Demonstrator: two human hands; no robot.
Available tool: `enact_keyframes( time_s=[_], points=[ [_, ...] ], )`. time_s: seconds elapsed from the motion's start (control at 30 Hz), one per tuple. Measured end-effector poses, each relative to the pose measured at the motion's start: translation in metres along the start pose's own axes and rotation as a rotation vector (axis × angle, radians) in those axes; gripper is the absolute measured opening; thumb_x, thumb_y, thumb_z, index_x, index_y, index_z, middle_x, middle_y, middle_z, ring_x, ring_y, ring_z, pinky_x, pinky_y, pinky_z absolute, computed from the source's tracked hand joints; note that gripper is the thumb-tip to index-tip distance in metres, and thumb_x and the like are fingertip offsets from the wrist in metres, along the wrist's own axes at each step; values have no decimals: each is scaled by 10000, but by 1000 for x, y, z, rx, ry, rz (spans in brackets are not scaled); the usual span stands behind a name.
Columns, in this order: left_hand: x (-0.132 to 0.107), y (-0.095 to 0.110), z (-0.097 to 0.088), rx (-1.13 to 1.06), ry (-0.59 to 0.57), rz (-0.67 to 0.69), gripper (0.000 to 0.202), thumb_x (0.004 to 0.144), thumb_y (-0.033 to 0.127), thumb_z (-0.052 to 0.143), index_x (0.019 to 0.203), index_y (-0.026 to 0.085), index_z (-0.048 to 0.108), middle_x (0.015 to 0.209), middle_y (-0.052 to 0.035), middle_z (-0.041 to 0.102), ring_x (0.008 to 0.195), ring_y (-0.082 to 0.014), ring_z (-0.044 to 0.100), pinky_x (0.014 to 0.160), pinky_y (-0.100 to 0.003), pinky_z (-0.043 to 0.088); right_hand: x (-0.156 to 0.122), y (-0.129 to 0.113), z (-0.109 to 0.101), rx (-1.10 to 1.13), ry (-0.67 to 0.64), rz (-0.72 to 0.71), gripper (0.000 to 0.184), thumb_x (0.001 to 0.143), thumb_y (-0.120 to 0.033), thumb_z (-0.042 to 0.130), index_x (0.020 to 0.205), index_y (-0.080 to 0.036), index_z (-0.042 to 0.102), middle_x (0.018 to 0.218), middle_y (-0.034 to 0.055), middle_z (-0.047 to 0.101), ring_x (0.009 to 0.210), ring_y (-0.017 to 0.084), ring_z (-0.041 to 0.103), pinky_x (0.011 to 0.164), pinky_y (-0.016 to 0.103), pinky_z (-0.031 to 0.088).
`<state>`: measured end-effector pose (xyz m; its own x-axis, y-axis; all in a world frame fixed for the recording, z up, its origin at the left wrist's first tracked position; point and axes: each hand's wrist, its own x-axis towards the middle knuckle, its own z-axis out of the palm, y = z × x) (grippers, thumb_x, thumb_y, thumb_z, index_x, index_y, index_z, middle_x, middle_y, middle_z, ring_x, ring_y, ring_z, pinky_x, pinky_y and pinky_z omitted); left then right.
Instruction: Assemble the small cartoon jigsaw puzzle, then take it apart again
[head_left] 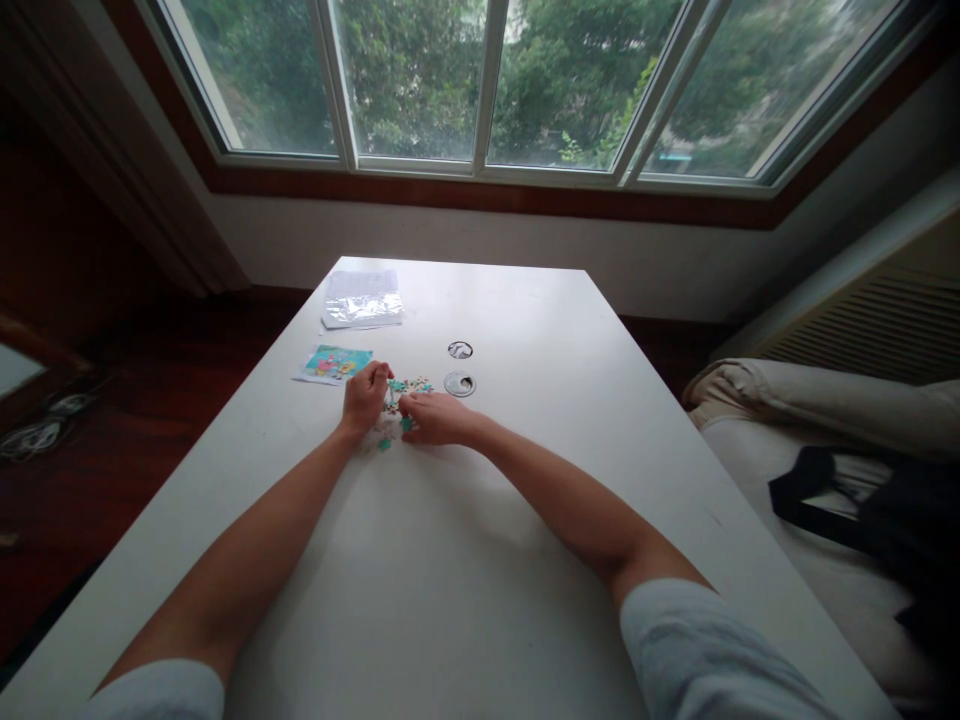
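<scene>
Small puzzle pieces [417, 384], teal and cream, lie in a loose pile on the white table [480, 540]. My left hand [364, 398] is closed at the pile's left side, thumb uppermost. What its fingers hold, if anything, is too small to make out. My right hand [439, 418] reaches in from the right, with a teal puzzle piece [406, 424] between its thumb and fingers, close to the tabletop. Another teal piece [385, 444] lies apart, nearer to me. Just behind my left hand is a colourful picture sheet [339, 361], partly covered by that hand.
A clear plastic bag with papers [364, 298] lies at the table's far left. Two round cable holes, one open [460, 350] and one with a grey cover [460, 384], are beyond my right hand. A padded seat [795, 480] with dark cloth [885, 510] stands at the right.
</scene>
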<state>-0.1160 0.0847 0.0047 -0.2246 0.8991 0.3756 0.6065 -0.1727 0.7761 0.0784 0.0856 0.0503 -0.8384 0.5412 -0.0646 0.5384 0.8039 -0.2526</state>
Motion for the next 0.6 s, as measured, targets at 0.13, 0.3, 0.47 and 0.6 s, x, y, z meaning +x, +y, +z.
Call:
enact_keyframes(
  time_s=[0.13,0.3,0.47,0.6],
  points=[
    [-2,3,0,-161,22,-66,421,1003,512,394,805,208,608,542,48,428,481,-130,400,515,-257,324,4,5,3,45,12,-2,394,854,-415,722,1154,-209,571,1214,101,689,1027,251,665,692,279,417],
    [-2,3,0,-99,42,-62,389,972,505,445,794,204,616,570,41,451,529,-133,420,540,-252,343,5,6,5,92,27,14,252,883,-338,683,1086,-213,603,1117,67,709,923,206,650,648,267,363],
    [-1,-1,1,-113,64,-40,339,933,495,529,788,200,609,661,27,545,619,-134,485,627,-253,405,7,7,8,101,69,43,243,903,-270,641,1141,-225,620,1083,59,723,909,201,655,675,261,375],
    [-1,-1,3,-174,79,-59,291,899,474,585,815,196,603,717,16,576,647,-131,510,649,-255,430,8,7,9,93,95,67,302,907,-269,628,1204,-218,614,1159,79,713,945,221,664,730,280,420]
  ],
)
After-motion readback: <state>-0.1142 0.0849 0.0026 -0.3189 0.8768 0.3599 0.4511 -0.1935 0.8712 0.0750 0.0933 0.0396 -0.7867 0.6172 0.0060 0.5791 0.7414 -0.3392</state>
